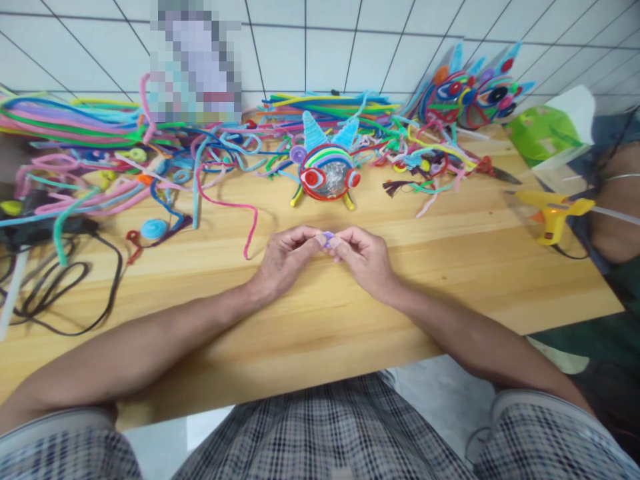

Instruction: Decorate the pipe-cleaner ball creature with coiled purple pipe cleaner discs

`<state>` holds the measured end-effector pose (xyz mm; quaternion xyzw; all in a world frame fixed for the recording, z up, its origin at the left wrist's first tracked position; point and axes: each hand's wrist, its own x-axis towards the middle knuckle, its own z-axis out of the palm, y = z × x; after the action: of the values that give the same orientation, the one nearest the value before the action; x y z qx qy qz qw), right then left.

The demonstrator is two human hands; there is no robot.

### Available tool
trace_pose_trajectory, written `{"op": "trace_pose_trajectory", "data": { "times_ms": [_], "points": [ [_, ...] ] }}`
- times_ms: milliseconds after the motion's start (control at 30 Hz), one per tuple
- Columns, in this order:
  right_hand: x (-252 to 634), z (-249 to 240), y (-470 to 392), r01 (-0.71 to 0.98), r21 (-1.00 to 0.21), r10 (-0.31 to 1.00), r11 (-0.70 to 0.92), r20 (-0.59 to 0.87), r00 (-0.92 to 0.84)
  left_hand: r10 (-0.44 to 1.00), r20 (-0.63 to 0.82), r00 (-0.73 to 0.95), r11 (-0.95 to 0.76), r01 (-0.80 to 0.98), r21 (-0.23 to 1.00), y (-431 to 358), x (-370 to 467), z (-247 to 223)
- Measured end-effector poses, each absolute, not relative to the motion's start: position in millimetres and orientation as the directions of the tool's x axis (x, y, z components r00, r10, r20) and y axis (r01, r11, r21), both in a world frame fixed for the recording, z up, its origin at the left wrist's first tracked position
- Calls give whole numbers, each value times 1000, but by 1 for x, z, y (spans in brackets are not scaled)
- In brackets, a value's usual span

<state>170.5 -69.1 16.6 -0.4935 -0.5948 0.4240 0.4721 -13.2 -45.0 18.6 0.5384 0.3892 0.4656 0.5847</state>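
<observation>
A small purple coil of pipe cleaner (329, 239) is pinched between the fingertips of both hands, just above the tabletop. My left hand (291, 257) closes on it from the left and my right hand (367, 259) from the right; fingers cover much of it. Straight beyond them stands a pipe-cleaner mask figure (334, 175) with blue pointed horns, red-ringed eyes, a striped brow and yellow feet. One purple coil sits at the figure's left side. A bent pink pipe cleaner (255, 227) lies to the left of my left hand.
Loose pipe cleaners (75, 123) are heaped along the tiled wall. Two more finished figures (465, 97) stand at the back right. A yellow glue gun (553, 213) and scissors (500, 173) lie right. Black cables (100, 320) loop at left. Another person's arm (623, 200) shows at the right edge.
</observation>
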Motion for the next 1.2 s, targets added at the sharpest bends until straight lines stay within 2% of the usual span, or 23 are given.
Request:
{"op": "trace_pose_trajectory", "data": {
  "times_ms": [433,667,900,1200],
  "points": [
    [170,16,-70,174,-975,989,140,131,-61,966,66,252,-39,-109,993,-47,-13,20],
    [170,17,-72,212,-960,982,185,175,-64,959,113,260,-83,-124,989,-50,-13,18],
    [171,27,-79,334,-881,941,335,333,-64,939,230,255,-224,-49,973,-58,-17,27],
    [176,26,-82,447,-720,836,531,530,-141,860,427,279,-435,-37,900,-60,-19,27]
  ]
}}
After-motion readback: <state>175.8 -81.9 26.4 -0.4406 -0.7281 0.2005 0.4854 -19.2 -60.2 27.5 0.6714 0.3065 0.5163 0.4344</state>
